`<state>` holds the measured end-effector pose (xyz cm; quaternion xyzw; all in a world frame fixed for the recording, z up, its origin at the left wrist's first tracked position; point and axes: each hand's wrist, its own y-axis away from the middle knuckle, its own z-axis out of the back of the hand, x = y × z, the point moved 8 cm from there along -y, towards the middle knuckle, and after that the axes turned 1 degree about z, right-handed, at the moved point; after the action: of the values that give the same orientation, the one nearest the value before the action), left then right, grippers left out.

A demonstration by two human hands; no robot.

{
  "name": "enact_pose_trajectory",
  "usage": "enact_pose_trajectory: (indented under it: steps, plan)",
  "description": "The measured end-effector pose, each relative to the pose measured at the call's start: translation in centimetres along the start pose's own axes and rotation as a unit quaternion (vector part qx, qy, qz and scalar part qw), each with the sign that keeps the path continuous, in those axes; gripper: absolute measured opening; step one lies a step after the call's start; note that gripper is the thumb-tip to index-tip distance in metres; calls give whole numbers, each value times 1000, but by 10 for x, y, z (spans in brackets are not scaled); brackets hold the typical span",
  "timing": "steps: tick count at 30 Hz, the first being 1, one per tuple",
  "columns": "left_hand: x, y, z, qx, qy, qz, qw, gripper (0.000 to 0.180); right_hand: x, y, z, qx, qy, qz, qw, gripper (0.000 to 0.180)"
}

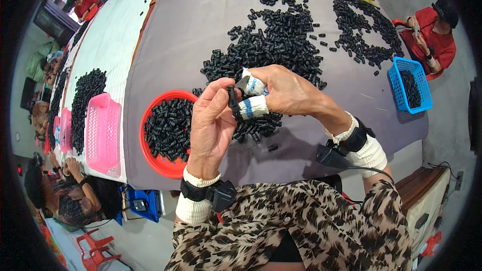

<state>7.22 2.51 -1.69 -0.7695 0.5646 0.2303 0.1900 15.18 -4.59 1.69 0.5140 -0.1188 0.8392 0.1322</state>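
My left hand (211, 115) is raised over the near edge of the table, thumb and fingers pinching a small black plastic part (233, 101). Close against it from the right comes my right hand (296, 90), its fingers curled and partly wrapped in white cloth with blue marks. A dark grey tip (243, 82) shows between those wrapped fingers; the rest of what they grip is hidden. Behind both hands spreads a big heap of black plastic parts (276, 40). Beside my left hand stands a red round tray (145, 148) filled with more such parts.
A pink basket (103, 133) is left of the tray; a blue basket (427, 101) holding black parts stands at the right edge. More parts lie scattered on the grey cloth (173, 45). Co-workers sit around the table, one in red (434, 35) at the right.
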Motion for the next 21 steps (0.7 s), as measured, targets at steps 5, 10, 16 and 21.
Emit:
enact_pose_trajectory:
  steps: [5,10,16,21]
  plan:
    - [-3,1,7,-26,-19,-7,999,20,8,-1,-1,-23,-37,9,999,35]
    - [1,0,10,-31,1,-7,1000,20,15,2,5,-82,-82,30,993,35]
    - [-1,-1,12,-51,-17,-6,999,19,15,1,3,-102,-74,62,990,36]
    - [-6,0,10,-66,-59,-8,996,19,17,-1,0,-90,-41,66,993,35]
